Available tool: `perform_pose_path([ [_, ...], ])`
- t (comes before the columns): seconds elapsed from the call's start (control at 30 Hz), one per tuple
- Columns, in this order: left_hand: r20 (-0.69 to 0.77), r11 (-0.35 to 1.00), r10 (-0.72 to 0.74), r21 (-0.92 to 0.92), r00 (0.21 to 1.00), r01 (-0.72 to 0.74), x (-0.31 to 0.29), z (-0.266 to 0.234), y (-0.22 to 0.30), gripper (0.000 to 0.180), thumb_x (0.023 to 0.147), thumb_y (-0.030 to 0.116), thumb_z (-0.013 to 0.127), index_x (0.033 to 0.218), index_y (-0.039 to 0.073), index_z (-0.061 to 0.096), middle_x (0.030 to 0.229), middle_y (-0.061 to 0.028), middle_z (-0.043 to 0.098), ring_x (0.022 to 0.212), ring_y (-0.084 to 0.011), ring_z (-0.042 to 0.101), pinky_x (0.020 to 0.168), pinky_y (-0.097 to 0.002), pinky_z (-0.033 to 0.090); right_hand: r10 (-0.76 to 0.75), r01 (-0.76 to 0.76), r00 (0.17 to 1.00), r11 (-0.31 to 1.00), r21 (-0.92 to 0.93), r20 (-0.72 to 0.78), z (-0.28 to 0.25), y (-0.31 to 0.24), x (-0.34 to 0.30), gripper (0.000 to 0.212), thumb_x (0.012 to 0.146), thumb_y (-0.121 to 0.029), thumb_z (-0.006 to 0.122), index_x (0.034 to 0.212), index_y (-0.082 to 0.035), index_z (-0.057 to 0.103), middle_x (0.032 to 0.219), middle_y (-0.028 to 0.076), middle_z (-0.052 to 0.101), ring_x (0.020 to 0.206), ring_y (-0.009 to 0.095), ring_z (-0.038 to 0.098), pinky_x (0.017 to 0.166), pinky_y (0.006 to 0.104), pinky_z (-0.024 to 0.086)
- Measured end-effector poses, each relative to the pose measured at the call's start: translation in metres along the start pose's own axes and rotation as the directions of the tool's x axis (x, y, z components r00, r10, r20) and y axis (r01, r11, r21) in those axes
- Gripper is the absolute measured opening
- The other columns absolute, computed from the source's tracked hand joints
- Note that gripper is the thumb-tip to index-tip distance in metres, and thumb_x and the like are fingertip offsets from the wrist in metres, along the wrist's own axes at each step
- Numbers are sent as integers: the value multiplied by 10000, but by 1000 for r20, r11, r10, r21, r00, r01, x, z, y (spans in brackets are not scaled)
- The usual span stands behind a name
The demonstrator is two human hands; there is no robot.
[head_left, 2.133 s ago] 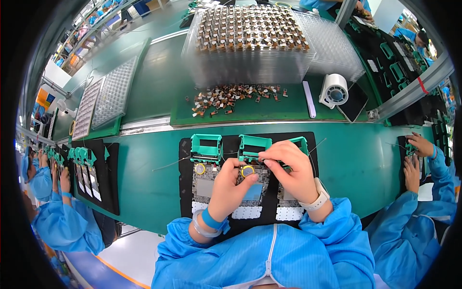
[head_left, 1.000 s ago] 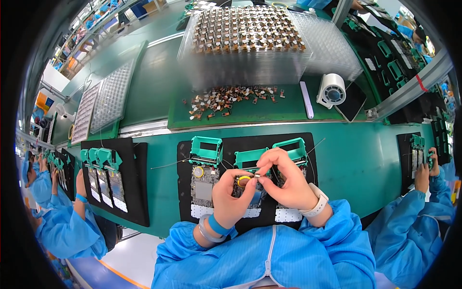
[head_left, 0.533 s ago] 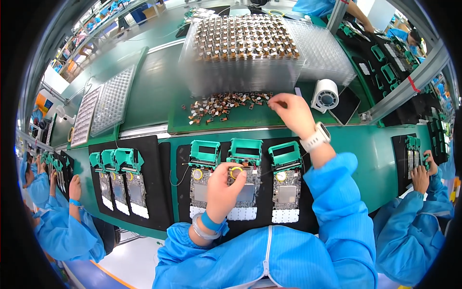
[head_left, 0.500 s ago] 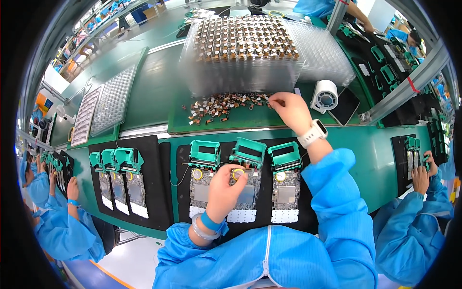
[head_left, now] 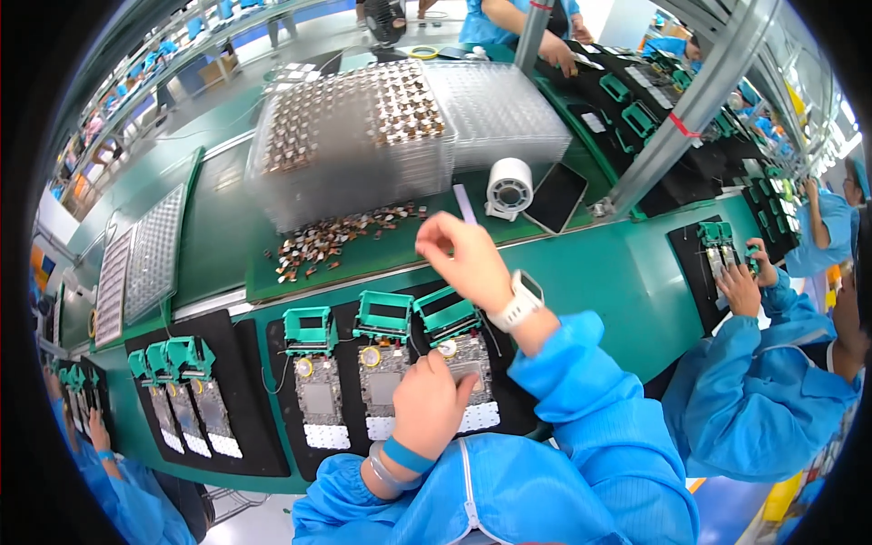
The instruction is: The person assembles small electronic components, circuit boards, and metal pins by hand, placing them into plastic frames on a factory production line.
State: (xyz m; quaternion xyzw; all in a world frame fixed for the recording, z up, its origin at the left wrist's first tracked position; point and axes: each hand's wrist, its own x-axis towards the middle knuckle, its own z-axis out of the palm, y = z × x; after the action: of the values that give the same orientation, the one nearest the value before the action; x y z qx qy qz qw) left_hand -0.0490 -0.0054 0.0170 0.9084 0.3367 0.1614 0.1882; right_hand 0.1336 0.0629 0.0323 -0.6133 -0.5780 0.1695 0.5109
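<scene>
My right hand (head_left: 470, 263) hangs above the front edge of the green mat, to the right of a pile of small copper-and-white parts (head_left: 331, 238). Its thumb and forefinger are pinched; whatever lies between them is too small to make out. Lower down, my left hand (head_left: 422, 404) rests with curled fingers between the middle circuit board (head_left: 380, 386) and the right circuit board (head_left: 472, 363). Its fingertips are partly hidden. A left circuit board (head_left: 318, 395) lies beside them. Green plastic frames (head_left: 383, 314) are at the boards' far ends.
Stacked clear trays (head_left: 354, 173) filled with small parts stand behind the pile. A white fan (head_left: 509, 191) and a dark flat panel (head_left: 556, 198) sit to their right. More boards (head_left: 189, 418) lie on a black mat at left. Co-workers' hands (head_left: 743, 289) work at right.
The view has turned to the right. My right hand has come back from the small-parts pile toward me. My left hand has gone from the middle board toward the right one.
</scene>
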Motion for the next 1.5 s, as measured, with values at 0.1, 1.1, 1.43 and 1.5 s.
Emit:
perform_pose_path([
  [0.1,23,962,-173,-210,985,174,2,8,-5,577,700,288,785,1053,-22,450,826,-192,599,778,-352,614,627,-437,489,42,-31,998,964,263,-36,-11,-16,-49,182,796,5,665,973,-21,630,845,72,644,799,146,613,705,271,485],
  [1.1,128,167,-227,-972,966,168,13,10,-8,223,849,-17,633,1044,9,528,963,-19,565,881,-60,524,782,-207,442,-178,173,978,983,56,106,-40,-24,-90,168,761,9,653,910,-66,667,866,37,669,848,243,543,780,334,444],
  [1.43,116,165,-228,-974,967,156,13,10,-6,220,853,-23,626,1046,9,526,954,-15,565,881,-55,524,784,-202,442,-195,191,975,980,55,105,-40,-23,-90,163,760,13,655,905,-60,664,863,47,666,840,244,547,765,332,447],
  [1.5,120,155,-232,-975,965,159,13,10,-6,219,853,-20,627,1046,10,526,952,-13,564,880,-55,522,782,-202,441,-196,191,975,980,57,103,-39,-24,-90,163,761,15,655,905,-61,664,862,46,666,841,244,548,767,333,448],
])
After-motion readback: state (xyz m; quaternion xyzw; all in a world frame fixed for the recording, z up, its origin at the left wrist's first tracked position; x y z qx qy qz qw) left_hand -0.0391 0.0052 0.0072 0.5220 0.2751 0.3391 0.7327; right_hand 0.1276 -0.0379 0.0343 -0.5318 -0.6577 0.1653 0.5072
